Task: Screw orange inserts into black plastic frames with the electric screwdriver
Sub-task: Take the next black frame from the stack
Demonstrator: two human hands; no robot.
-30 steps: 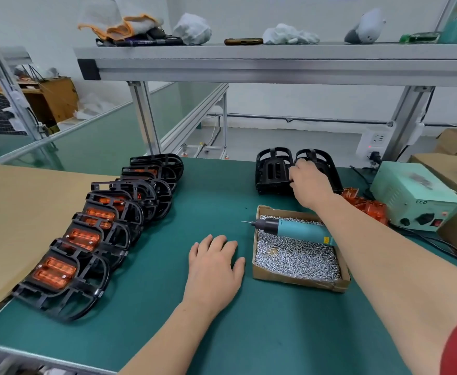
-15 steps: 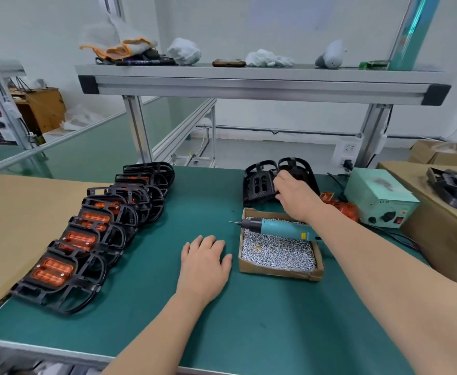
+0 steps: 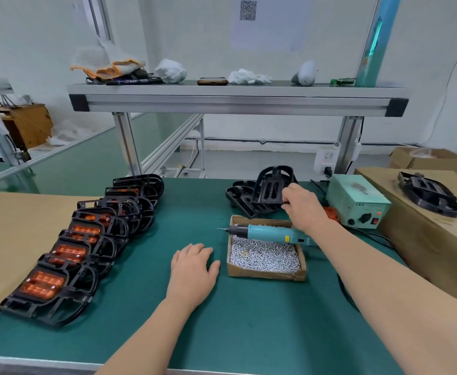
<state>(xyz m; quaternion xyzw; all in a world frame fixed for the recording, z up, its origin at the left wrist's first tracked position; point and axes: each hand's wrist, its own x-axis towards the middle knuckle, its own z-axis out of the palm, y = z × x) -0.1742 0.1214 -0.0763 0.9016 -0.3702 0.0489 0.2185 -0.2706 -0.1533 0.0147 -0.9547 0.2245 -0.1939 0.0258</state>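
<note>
Head view, looking down on green bench [image 3: 249,320]; right hand [image 3: 301,207] closed on the edge of a bare black frame [image 3: 272,189], tilted up off a small heap of empty frames [image 3: 242,198] at the far side of the bench; left hand [image 3: 192,269] flat and open on the mat, holding nothing. Electric screwdriver [image 3: 270,234] lies idle across the cardboard tray of screws [image 3: 265,257], bit pointing left; loose orange inserts [image 3: 331,213] just beyond the right wrist, beside the teal power box [image 3: 357,203]. Finished work: an overlapping row of fitted frames [image 3: 86,239] along the left, orange showing in most; count uncertain at the far end. Judged well along but unfinished; the held frame has no insert or screws yet; at least two empties in the heap, one more frame on the carton [image 3: 428,194] at right.
</note>
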